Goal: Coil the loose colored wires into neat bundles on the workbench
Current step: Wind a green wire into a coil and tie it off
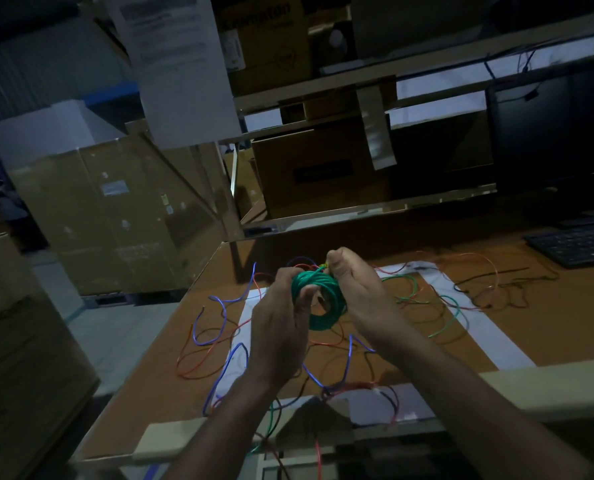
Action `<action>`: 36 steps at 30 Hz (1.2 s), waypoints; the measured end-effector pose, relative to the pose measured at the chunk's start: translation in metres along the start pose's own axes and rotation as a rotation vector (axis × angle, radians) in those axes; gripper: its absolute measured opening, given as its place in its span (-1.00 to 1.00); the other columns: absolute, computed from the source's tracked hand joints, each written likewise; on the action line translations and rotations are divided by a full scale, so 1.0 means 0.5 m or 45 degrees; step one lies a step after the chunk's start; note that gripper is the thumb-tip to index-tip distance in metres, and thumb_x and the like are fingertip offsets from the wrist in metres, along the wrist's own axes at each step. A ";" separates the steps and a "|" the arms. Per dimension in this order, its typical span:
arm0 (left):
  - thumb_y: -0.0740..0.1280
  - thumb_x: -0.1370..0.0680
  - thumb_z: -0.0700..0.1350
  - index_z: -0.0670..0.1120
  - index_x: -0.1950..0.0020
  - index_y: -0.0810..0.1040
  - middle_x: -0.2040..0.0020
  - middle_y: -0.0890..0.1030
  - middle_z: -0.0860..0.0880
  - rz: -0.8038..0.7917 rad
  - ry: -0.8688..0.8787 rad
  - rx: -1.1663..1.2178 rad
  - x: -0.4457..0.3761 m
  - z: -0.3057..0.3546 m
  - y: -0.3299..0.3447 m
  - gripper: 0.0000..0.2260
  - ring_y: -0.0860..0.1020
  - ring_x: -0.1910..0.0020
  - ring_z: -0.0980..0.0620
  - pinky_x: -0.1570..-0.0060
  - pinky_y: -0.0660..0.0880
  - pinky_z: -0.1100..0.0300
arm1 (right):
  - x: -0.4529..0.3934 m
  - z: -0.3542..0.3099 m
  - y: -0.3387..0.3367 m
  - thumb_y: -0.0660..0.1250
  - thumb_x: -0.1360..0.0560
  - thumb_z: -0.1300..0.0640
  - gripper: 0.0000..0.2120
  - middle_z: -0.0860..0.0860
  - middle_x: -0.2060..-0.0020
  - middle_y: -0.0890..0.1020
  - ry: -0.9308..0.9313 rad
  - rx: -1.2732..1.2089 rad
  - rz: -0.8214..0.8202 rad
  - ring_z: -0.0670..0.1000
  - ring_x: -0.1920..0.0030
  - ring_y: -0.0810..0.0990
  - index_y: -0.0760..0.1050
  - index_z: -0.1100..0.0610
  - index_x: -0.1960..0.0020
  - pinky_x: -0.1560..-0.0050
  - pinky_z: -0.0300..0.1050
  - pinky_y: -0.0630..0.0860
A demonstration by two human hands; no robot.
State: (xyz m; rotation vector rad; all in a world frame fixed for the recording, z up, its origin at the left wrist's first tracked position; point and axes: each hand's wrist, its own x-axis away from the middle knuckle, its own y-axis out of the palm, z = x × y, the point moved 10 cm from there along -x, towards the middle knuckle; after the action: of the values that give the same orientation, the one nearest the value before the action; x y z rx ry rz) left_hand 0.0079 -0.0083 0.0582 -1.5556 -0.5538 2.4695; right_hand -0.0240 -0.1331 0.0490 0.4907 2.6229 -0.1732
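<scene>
A green wire coil is held up above the workbench between both hands. My left hand grips its left side, thumb across the loops. My right hand pinches the wire's end at the coil's top. Below lie loose wires: blue wires at the left, red wires near the front left, a green wire to the right, and black wires further right.
A black keyboard lies at the right rear, a dark monitor behind it. Cardboard boxes stand left of the bench and on the shelf behind. Some wires hang over the bench's front edge.
</scene>
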 end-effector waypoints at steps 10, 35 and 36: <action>0.08 -0.71 0.18 0.07 -0.34 0.37 -0.02 0.52 0.17 0.029 0.021 0.026 0.006 -0.002 0.007 -0.70 0.56 0.07 0.31 0.18 0.44 0.47 | 0.009 0.085 0.020 0.38 -0.57 0.06 -0.79 0.12 0.21 0.62 0.555 -0.545 -0.073 -0.04 0.29 0.56 0.56 0.23 -0.01 0.32 -0.24 0.53; 0.15 -0.71 0.00 -0.03 -0.04 0.55 0.17 0.61 0.07 -0.071 -0.604 0.507 0.041 -0.078 0.042 -0.78 0.58 0.20 0.27 0.20 0.47 0.40 | 0.001 0.060 -0.016 0.42 -0.51 0.30 -0.47 -0.08 0.01 0.59 -0.012 0.451 0.056 -0.07 -0.02 0.65 0.28 -0.11 -0.29 0.03 -0.08 0.69; 0.16 -0.71 -0.01 -0.05 -0.06 0.57 0.19 0.63 0.08 -0.080 -0.672 0.584 0.046 -0.088 0.050 -0.77 0.60 0.19 0.27 0.18 0.49 0.39 | 0.000 0.057 -0.019 0.43 -0.50 0.30 -0.47 -0.12 -0.03 0.56 -0.034 0.481 0.069 -0.08 -0.03 0.64 0.28 -0.11 -0.27 0.02 -0.08 0.69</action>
State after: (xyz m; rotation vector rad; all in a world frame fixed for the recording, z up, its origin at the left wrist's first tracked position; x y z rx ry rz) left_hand 0.0385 -0.0137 0.0122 -0.7106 -0.0749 2.6967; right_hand -0.0156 -0.1477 0.0241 0.6783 2.5520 -0.6599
